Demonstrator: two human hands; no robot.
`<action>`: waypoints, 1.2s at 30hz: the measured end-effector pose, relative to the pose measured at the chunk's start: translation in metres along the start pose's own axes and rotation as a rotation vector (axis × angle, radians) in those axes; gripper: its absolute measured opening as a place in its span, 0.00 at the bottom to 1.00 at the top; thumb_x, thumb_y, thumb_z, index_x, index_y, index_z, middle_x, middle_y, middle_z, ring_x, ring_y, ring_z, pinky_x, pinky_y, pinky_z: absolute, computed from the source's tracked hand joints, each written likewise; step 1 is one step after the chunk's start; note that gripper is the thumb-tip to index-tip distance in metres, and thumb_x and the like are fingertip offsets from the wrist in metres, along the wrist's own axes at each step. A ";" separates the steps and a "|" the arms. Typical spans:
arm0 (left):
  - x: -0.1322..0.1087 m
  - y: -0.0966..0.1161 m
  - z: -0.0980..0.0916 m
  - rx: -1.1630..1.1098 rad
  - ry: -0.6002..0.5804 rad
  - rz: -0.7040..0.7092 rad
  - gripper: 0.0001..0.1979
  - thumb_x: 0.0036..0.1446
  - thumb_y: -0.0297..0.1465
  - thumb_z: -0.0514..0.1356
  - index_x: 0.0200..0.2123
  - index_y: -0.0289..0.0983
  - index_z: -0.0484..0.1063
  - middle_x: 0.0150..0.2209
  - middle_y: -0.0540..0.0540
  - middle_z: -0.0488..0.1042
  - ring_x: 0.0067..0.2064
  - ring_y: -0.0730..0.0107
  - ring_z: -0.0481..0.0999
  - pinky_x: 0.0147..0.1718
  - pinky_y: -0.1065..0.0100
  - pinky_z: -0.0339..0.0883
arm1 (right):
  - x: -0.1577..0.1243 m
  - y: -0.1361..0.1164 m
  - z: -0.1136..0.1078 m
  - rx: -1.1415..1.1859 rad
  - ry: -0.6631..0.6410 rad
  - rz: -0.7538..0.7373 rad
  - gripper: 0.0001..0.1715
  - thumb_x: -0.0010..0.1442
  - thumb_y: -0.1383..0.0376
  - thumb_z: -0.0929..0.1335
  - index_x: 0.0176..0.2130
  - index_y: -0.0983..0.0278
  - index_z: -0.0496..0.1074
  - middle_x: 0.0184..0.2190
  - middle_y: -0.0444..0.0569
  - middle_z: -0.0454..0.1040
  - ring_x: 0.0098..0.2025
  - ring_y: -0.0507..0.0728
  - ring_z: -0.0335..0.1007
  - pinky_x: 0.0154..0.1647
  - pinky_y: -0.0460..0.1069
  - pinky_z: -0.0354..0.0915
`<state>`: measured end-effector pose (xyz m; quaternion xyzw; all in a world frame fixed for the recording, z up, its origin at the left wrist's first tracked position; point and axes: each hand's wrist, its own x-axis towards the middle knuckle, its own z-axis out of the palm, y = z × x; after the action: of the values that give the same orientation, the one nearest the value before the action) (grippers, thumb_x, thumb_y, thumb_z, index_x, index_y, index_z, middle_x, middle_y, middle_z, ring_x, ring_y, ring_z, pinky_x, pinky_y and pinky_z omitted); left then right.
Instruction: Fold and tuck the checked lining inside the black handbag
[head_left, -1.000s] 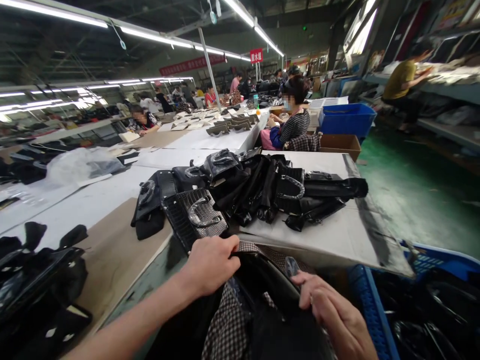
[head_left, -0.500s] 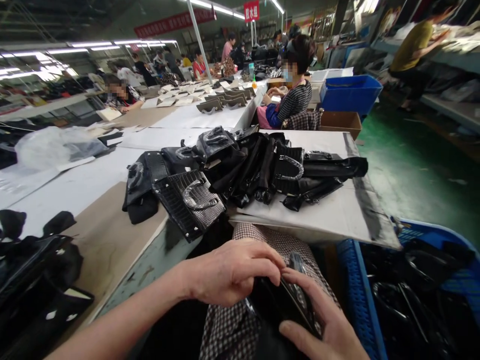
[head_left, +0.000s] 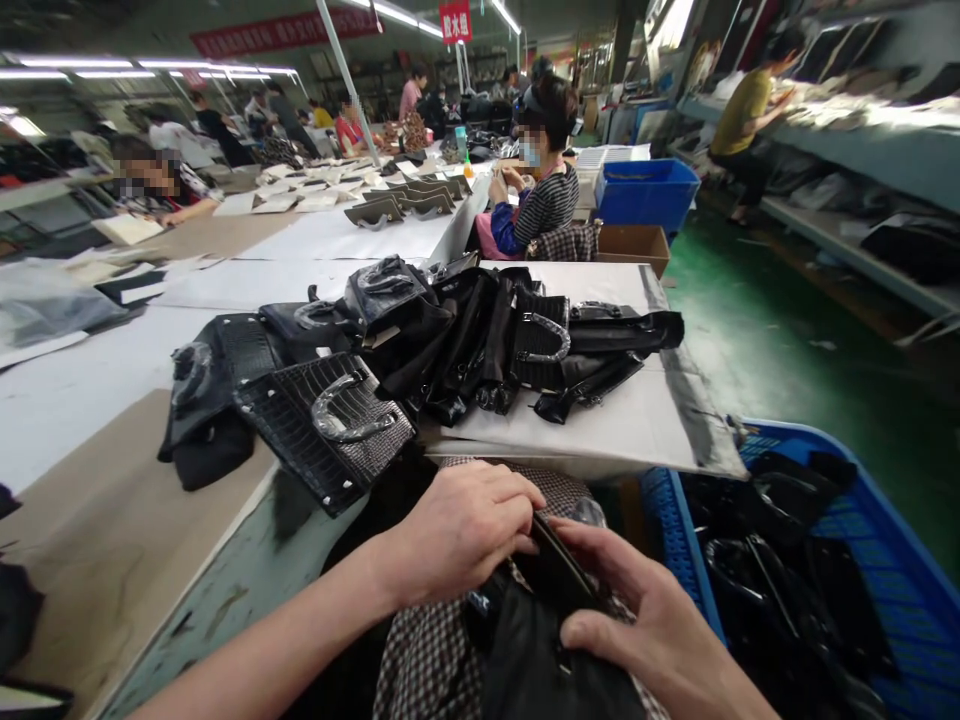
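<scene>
A black handbag piece (head_left: pixel 555 640) lies across my lap, over a checked cloth (head_left: pixel 420 640). My left hand (head_left: pixel 472 525) is closed on the far end of its upper edge, fingers curled over it. At the near side my right hand (head_left: pixel 637 600) grips the same bag, thumb on the inner face and fingers around the outside. Part of a plastic-wrapped handle (head_left: pixel 589 512) shows beyond my right fingers. Just ahead on the table, a black crocodile-pattern bag panel (head_left: pixel 330 425) with a wrapped handle lies closest to my left hand.
A pile of black bag parts (head_left: pixel 480 340) covers much of the white table (head_left: pixel 600 435). To the right stands a blue basket (head_left: pixel 817 435) filled with black bag pieces. A co-worker (head_left: pixel 540 190) sits beyond the table, near a blue bin (head_left: pixel 649 190).
The view has turned to the right, showing more of the basket. The bag on my lap now shows more of its dark fabric. Both hands stay on it.
</scene>
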<state>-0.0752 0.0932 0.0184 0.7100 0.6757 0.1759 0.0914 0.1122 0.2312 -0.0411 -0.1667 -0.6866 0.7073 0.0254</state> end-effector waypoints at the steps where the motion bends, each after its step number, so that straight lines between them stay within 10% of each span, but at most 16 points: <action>1: 0.001 -0.001 0.000 -0.011 0.010 -0.026 0.07 0.63 0.32 0.59 0.33 0.36 0.69 0.46 0.48 0.76 0.45 0.65 0.75 0.46 0.64 0.68 | -0.002 -0.001 -0.003 -0.069 -0.018 0.027 0.34 0.50 0.57 0.77 0.55 0.59 0.70 0.53 0.51 0.75 0.55 0.63 0.70 0.57 0.56 0.67; 5: 0.004 -0.004 0.006 -0.032 0.053 -0.068 0.07 0.63 0.31 0.59 0.31 0.36 0.67 0.45 0.49 0.76 0.44 0.66 0.76 0.43 0.66 0.67 | -0.008 0.000 -0.008 -0.288 -0.046 0.019 0.23 0.60 0.60 0.70 0.54 0.59 0.71 0.47 0.48 0.78 0.48 0.60 0.76 0.50 0.51 0.72; 13: 0.012 -0.005 0.020 0.019 0.135 -0.200 0.05 0.62 0.30 0.59 0.34 0.36 0.68 0.35 0.48 0.75 0.36 0.64 0.75 0.36 0.66 0.66 | -0.004 0.023 -0.001 -0.836 0.212 -0.469 0.22 0.68 0.65 0.61 0.58 0.70 0.68 0.51 0.56 0.76 0.50 0.58 0.75 0.50 0.47 0.71; 22: 0.011 0.003 0.022 0.078 0.160 -0.237 0.08 0.62 0.32 0.59 0.30 0.36 0.67 0.30 0.49 0.72 0.32 0.66 0.71 0.31 0.66 0.61 | 0.001 0.043 0.005 -0.871 0.362 -0.724 0.19 0.65 0.73 0.63 0.55 0.74 0.68 0.46 0.60 0.79 0.48 0.56 0.77 0.50 0.46 0.72; 31: 0.003 0.014 0.016 0.075 0.142 -0.234 0.12 0.63 0.35 0.58 0.29 0.36 0.66 0.30 0.50 0.71 0.31 0.67 0.68 0.30 0.67 0.57 | 0.007 0.006 -0.005 -0.615 0.049 -0.291 0.22 0.67 0.60 0.63 0.56 0.65 0.71 0.52 0.52 0.76 0.52 0.59 0.74 0.52 0.49 0.71; 36: 0.001 0.017 0.014 0.058 0.173 -0.258 0.11 0.62 0.35 0.60 0.29 0.36 0.66 0.30 0.50 0.72 0.31 0.68 0.69 0.30 0.67 0.58 | 0.017 -0.006 0.001 -0.554 -0.038 -0.292 0.21 0.68 0.61 0.61 0.58 0.59 0.69 0.48 0.48 0.78 0.48 0.57 0.76 0.49 0.49 0.72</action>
<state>-0.0539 0.0942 0.0124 0.6017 0.7716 0.2035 0.0340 0.0945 0.2352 -0.0385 -0.0537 -0.8701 0.4853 0.0673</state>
